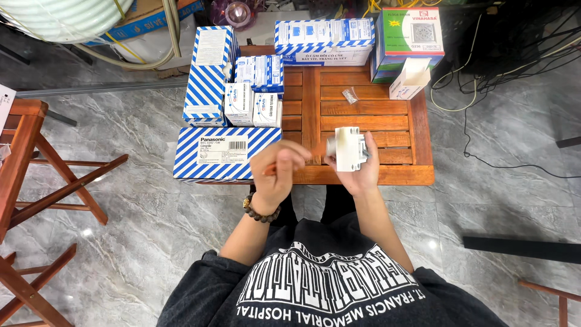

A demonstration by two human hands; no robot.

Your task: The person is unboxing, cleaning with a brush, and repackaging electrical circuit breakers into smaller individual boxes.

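A white, blocky plastic socket [350, 148] is gripped in the right hand [357, 166] above the near edge of the desk [363, 109]; a grey round part projects from its left side. The left hand [275, 172] is clenched around a thin orange tool [269, 169], of which only a short stub is seen below the fingers; the tool's kind cannot be told. A dark beaded bracelet [261, 212] is worn on the left wrist.

The desk is built of reddish wooden slats with narrow gaps between them. A small clear bag [350, 94] is laid on the slats beyond the socket, well apart from both hands.

The left half of the desk is taken up by cartons. A flat blue-and-white striped box [225, 154] with a white label lies just beside the left hand. Behind it, a tall striped box [209, 72] stands upright, with small white boxes [254, 103] packed beside it. A long striped box [324, 41] lies at the far edge. At the far right corner, a green-and-red box [407, 39] is set, with an open white carton [410, 79] leaning in front of it.

Grey marbled floor tiles [121, 200] surround the desk, and a wooden stool [36, 163] stands to the left.
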